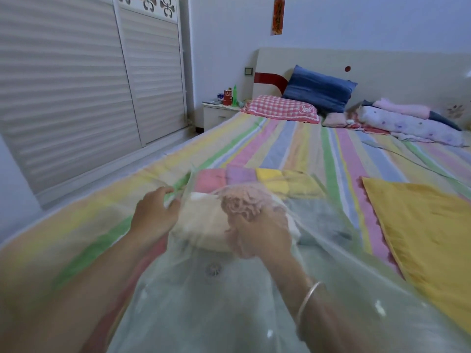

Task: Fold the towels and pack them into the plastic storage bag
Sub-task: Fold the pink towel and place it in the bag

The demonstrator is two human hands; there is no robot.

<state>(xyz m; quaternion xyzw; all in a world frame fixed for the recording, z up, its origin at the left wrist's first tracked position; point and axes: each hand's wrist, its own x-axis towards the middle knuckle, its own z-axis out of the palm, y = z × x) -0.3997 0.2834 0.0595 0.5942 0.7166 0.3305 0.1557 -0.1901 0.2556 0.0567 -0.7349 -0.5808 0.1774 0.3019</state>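
A clear plastic storage bag (219, 309) lies on the striped bed in front of me. My right hand (260, 233) is inside it and grips a pink fluffy towel (242, 202) above a folded cream towel (201, 225). My left hand (155, 212) pinches the bag's left edge near its mouth. Folded pink, purple and yellow towels (257, 178) lie in a row beyond the bag's mouth. A grey towel (321, 220) shows through the plastic to the right. A yellow towel (428, 240) lies spread flat at the right.
The striped bed sheet (293, 143) runs to the headboard, with a checked pillow (280, 108), a blue pillow (318, 87) and rolled bedding (407, 123) at the far end. A white nightstand (219, 113) with bottles stands at the far left. A slatted wardrobe (76, 85) lines the left side.
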